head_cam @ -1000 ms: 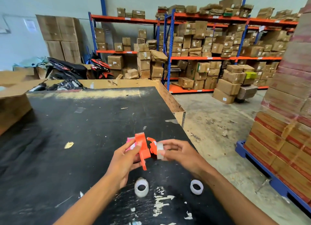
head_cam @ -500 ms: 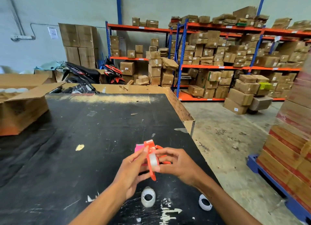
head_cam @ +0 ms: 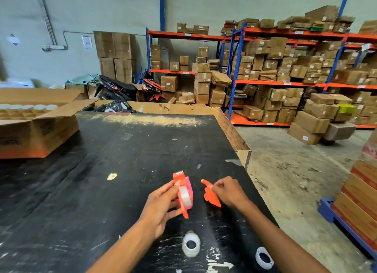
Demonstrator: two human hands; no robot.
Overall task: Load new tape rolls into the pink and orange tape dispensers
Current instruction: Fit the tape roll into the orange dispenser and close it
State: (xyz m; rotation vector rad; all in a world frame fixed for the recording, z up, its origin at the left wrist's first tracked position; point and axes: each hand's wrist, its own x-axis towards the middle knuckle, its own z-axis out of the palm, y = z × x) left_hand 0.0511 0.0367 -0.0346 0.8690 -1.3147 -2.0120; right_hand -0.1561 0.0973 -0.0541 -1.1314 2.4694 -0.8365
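**Desk:** Where does the job stand at the packing table [head_cam: 142,150]?

**Photographer:** About midway, by the look of it. Just below the centre of the frame, the left hand [head_cam: 161,203] is closed around the orange dispenser body [head_cam: 180,179], which stands nearly upright with a clear tape roll [head_cam: 185,194] seated in its open side. The pink dispenser [head_cam: 190,188] is pinched in the same grip, tucked directly behind the orange one; only a sliver of it shows, so whether it holds a roll I cannot tell.

**Desk:** And the other hand?

**Photographer:** The right hand [head_cam: 228,193], to the right of the dispenser and apart from it, pinches a loose orange cover piece [head_cam: 211,196] by its upper edge, with a clear gap of black tabletop between cover and body. I'd judge that piece goes back on to close the orange one.

**Desk:** What remains?

**Photographer:** Closing that cover, then, probably, the pink unit. Two white rings lie on the table at the bottom of the frame: a ring [head_cam: 191,244] under the left wrist, and a second ring [head_cam: 263,258] beside the right forearm. They are too blurred to say whether they are fresh rolls or spent cores. An open carton [head_cam: 38,127] sits at the left edge, well away from both hands.
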